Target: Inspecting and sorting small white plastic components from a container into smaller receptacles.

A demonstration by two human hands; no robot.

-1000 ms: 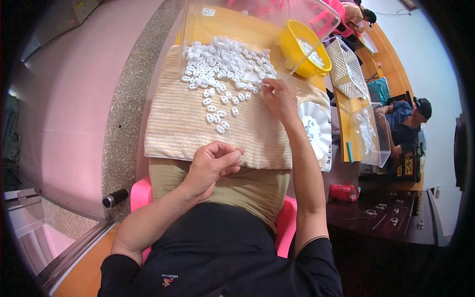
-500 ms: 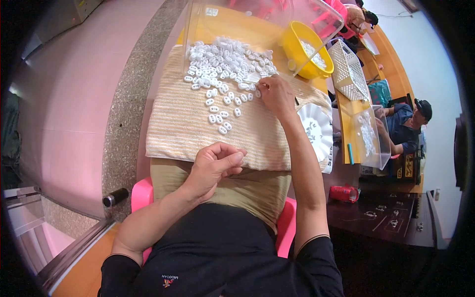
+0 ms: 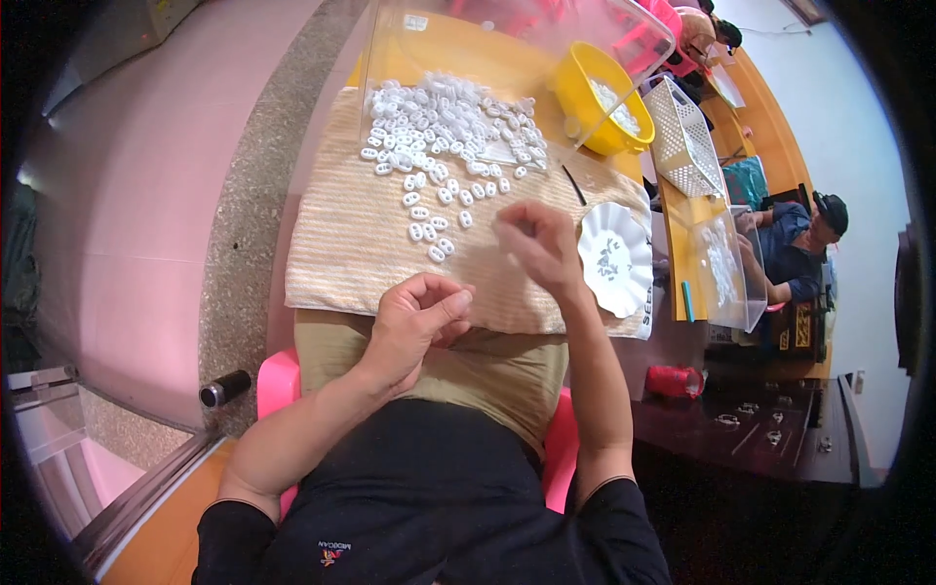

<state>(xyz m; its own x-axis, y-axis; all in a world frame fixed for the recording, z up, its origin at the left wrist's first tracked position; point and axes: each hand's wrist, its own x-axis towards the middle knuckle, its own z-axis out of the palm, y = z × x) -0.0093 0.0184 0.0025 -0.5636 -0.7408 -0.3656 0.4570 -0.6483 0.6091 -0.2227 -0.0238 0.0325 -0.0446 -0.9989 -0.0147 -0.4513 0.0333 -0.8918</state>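
Small white oval plastic pieces (image 3: 439, 107), each with two dark slots, lie heaped on the far part of a striped towel (image 3: 341, 253). Several loose ones trail toward me. My left hand (image 3: 421, 317) is closed in a pinch at the towel's near edge; whatever sits between thumb and forefinger is too small to make out. Smeared by motion, my right hand (image 3: 542, 246) hovers over the towel's right half with its fingers curled, and I cannot see whether it holds anything. Beside it stands a white fluted plate (image 3: 636, 283) holding tiny grey bits. A thin black stick (image 3: 573, 185) lies behind the plate.
A clear plastic guard (image 3: 366, 68) rises around the heap. At the back right stand a yellow basin (image 3: 575, 73) of white pieces and a white perforated basket (image 3: 682, 136). A co-worker (image 3: 795, 239) sits at the right by a clear bin (image 3: 751, 292).
My right hand has drawn back from the heap's right edge toward me, uncovering the black stick. The left hand keeps its pinch, shifted slightly.
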